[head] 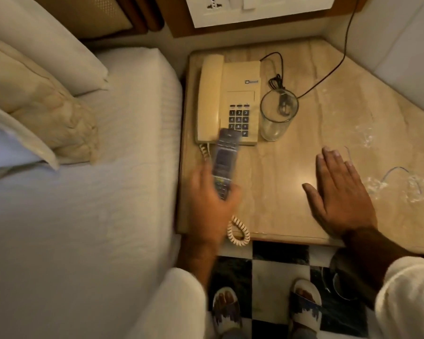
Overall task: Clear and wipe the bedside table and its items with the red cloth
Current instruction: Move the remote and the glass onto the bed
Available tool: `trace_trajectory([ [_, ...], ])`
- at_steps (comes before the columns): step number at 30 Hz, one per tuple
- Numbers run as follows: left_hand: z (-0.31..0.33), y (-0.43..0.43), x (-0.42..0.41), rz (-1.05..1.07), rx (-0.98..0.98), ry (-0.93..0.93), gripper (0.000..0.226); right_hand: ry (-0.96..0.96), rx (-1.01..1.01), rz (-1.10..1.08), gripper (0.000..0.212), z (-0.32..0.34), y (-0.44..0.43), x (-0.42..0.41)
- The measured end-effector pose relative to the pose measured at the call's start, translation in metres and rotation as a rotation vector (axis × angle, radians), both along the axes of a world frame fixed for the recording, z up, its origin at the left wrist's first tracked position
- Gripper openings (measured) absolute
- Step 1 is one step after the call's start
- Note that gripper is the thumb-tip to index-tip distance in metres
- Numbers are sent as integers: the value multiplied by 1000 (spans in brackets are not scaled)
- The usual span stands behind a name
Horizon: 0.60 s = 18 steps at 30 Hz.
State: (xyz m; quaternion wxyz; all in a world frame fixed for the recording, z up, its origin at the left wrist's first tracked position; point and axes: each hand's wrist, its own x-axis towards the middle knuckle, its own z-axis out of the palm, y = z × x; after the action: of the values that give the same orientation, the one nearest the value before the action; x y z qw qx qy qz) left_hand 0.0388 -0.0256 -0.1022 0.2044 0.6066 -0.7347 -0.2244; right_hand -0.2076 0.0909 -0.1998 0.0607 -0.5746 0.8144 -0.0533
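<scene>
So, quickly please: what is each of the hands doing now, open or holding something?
Left hand: closed around the remote control, blurred.
Right hand: open and flat over the bedside table, holding nothing.

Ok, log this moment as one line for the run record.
phase: clearing | left hand: holding remote, blurred | right hand: open, flat over bedside table | still on table: phone, glass | red cloth: not visible

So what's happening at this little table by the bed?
A person is clearing the bedside table. Their left hand grips a TV remote, blurred with motion near the table's bed-side edge. Their right hand is open and flat over the marble top. A beige telephone and an empty drinking glass are still on the table. No red cloth is visible.
</scene>
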Motion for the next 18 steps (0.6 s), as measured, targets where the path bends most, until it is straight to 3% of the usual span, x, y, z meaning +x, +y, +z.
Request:
trace_trajectory([
  [5, 20, -133, 102, 330, -177, -167, 53, -10, 11, -2, 76, 1, -1, 0],
  [10, 18, -194, 129, 264, 39, -383, 57, -5, 7, -5, 77, -1, -1, 0],
  [14, 17, -175, 113, 297, -63, -486, 73, -4, 26, -9, 77, 1, -2, 0],
  [16, 21, -145, 88, 255, -150, -305, 78, -6, 28, -16, 76, 3, -2, 2],
  [18, 21, -112, 45, 78, -146, -15, 75, 4, 30, -22, 76, 4, -1, 2],
])
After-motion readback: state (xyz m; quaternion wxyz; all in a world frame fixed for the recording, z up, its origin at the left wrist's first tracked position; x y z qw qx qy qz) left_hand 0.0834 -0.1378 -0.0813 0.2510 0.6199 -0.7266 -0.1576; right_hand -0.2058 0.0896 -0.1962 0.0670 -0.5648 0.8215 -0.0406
